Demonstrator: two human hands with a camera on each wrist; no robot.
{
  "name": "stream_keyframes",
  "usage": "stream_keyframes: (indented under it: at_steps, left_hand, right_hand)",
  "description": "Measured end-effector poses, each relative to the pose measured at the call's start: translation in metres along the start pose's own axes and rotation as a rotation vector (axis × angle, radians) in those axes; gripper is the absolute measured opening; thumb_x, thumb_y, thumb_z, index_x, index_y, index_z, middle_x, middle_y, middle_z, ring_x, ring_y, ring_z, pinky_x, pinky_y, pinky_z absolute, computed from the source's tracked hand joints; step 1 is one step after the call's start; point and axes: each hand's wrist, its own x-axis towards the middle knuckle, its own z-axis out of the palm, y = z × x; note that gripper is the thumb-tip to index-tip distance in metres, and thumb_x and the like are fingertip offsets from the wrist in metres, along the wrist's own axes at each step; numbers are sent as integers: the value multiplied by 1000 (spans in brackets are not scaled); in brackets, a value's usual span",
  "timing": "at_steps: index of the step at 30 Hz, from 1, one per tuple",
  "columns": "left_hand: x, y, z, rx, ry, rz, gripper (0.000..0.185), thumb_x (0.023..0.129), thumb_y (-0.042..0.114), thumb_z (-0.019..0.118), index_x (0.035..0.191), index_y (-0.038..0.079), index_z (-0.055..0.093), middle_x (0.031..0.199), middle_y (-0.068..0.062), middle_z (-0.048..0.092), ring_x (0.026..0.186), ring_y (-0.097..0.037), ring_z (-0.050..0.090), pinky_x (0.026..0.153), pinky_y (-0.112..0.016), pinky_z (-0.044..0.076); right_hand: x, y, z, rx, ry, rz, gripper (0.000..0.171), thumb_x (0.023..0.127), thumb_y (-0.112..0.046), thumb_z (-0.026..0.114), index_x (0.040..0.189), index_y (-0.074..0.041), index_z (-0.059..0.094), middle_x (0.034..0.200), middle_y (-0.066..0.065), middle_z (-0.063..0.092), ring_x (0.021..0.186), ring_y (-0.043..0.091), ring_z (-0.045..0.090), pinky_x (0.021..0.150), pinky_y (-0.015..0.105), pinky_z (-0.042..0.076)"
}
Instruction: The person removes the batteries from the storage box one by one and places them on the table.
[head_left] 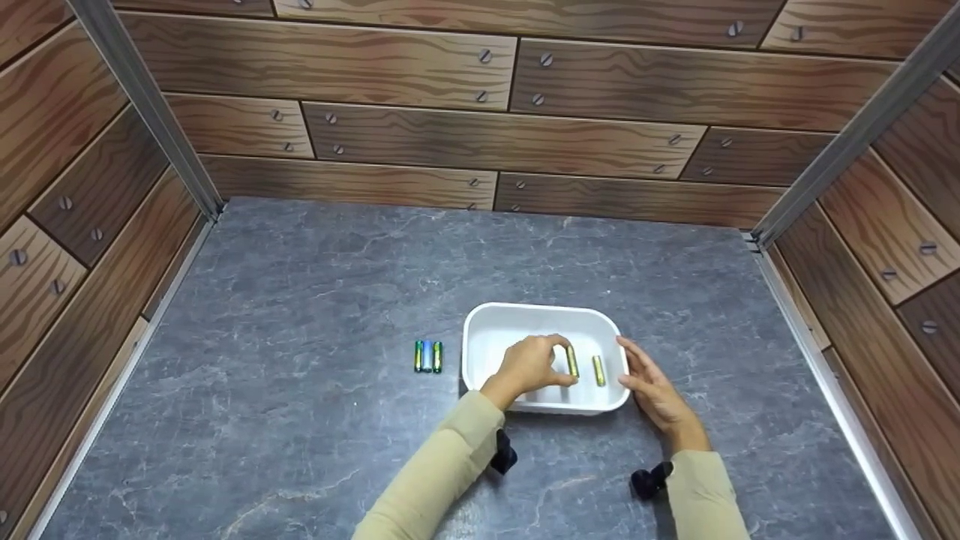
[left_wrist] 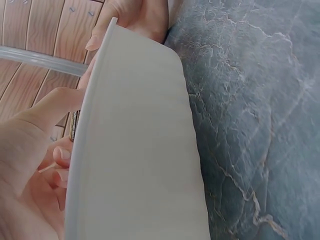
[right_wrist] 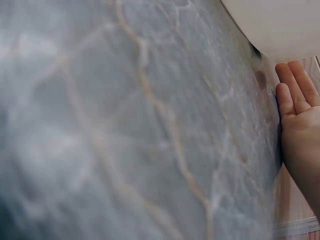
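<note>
Inside a white plastic tub (head_left: 487, 330), my left hand (head_left: 529, 364) pinches a gold-coloured battery (head_left: 572, 361) end to end between thumb and forefinger. The same battery (left_wrist: 74, 125) shows as a narrow sliver behind the tub wall in the left wrist view. A second gold battery (head_left: 598, 370) lies in the tub, just right of the pinched one. My right hand (head_left: 656, 390) rests against the tub's right end, thumb and fingertips at the rim. The right wrist view shows straight fingers (right_wrist: 295, 90) beside the tub's outer wall (right_wrist: 280, 25).
Left of the tub, a green battery (head_left: 418, 356), a blue battery (head_left: 427, 356) and another green one (head_left: 438, 357) lie side by side on the grey marbled tabletop (head_left: 300, 300). Wood-patterned panels (head_left: 405, 139) close off the back and sides.
</note>
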Motion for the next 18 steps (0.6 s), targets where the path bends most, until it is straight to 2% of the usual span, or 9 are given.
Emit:
stream_keyframes:
  at_steps: [7, 18]
  left_hand:
    - [-11, -6, -3, -11, 19, 34, 54, 74, 43, 80, 121, 21, 65, 73, 6, 56, 64, -5, 42, 55, -20, 33]
    - [-23, -13, -10, -34, 63, 53, 52, 73, 41, 81, 118, 20, 66, 69, 10, 46, 61, -4, 39, 54, -19, 30]
  right_hand:
    - [0, -1, -2, 1, -12, 2, 58, 91, 7, 50, 143, -18, 40, 134, -15, 55, 123, -3, 51, 100, 13, 39]
    - [-1, -3, 0, -12, 2, 25, 60, 91, 6, 52, 146, -13, 37, 134, -17, 54, 123, -4, 50, 100, 12, 39]
